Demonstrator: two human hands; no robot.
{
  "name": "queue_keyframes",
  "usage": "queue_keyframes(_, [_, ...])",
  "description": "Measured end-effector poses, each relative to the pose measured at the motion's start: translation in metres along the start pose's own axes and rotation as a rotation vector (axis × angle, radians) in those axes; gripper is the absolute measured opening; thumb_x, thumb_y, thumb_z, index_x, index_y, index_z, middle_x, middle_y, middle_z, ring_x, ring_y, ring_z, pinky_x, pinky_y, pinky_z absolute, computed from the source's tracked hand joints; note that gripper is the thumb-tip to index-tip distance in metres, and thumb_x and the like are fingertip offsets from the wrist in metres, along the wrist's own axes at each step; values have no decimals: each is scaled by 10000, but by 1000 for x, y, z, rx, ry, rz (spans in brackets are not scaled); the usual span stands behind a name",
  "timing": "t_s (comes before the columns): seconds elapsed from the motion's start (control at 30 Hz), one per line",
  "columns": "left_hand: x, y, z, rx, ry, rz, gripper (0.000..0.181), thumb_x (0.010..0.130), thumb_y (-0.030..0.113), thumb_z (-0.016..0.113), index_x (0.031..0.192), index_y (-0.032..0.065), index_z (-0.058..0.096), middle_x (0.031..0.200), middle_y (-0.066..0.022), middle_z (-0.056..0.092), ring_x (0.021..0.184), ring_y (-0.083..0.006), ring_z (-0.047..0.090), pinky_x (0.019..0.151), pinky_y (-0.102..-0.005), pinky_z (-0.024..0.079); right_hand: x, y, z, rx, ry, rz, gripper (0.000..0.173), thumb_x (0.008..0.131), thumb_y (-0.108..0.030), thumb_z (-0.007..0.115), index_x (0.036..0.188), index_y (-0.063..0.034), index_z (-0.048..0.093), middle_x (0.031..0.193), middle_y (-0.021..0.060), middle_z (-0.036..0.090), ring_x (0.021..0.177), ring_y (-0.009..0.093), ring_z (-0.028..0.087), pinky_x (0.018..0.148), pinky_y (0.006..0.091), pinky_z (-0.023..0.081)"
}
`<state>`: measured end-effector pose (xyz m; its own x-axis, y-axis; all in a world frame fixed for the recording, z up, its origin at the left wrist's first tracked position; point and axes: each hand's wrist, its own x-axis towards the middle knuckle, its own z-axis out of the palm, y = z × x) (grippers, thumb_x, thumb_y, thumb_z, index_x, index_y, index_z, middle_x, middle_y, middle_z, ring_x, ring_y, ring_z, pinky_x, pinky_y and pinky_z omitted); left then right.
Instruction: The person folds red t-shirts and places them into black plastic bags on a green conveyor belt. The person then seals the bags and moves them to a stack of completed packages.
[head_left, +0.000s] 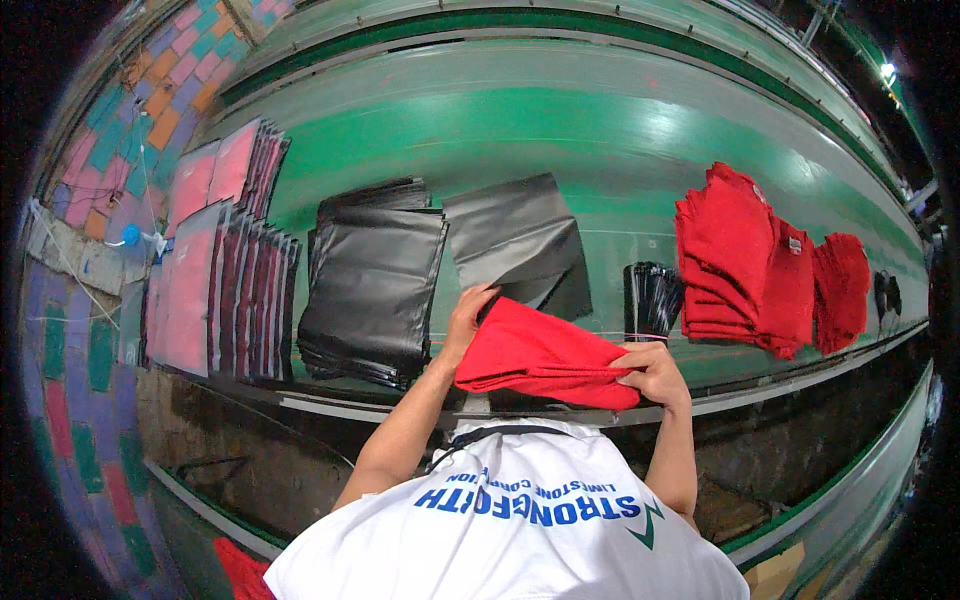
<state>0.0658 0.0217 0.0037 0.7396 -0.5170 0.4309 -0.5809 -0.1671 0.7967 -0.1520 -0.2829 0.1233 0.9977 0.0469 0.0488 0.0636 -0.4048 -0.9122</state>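
Note:
A folded red garment (540, 356) is stretched at a slant between my two hands, close to the table's front edge. My right hand (656, 375) pinches its right end between thumb and fingers. At the upper left end, my left hand (472, 319) grips the cloth, its fingertips partly hidden behind the fold. Just beyond lies a loose black plastic bag (517, 232), its lower part creased and close to my left fingers; whether they also touch it I cannot tell. To its left is a stack of black plastic bags (375, 277).
Filled bags (191, 300) showing pinkish cloth stand in rows at the left. Bundled black plastic strips (651, 300) lie right of my hands, beside stacked red garments (727, 255). The green table (480, 112) has a pale front rail (337, 409). Red cloth (240, 570) shows at lower left.

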Motion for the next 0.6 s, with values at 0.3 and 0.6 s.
queue_keyframes(0.3, [6, 28, -13, 1, -132, -40, 521, 754, -88, 685, 1270, -28, 648, 1486, -165, 591, 1413, -396, 505, 1179, -461, 394, 19, -25, 11, -288, 86, 62, 296, 735, 6, 728, 1029, 15, 756, 996, 203, 742, 896, 365, 735, 811, 402, 584])
queue_keyframes(0.6, [27, 70, -7, 303, -241, 123, 758, 644, -97, 637, 1391, 12, 570, 1612, -109, 441, 1514, -369, 357, 1236, -544, 276, 32, -60, 40, -472, 244, -127, 243, 771, 8, 678, 1004, 18, 745, 957, 192, 720, 788, 401, 702, 700, 433, 567])
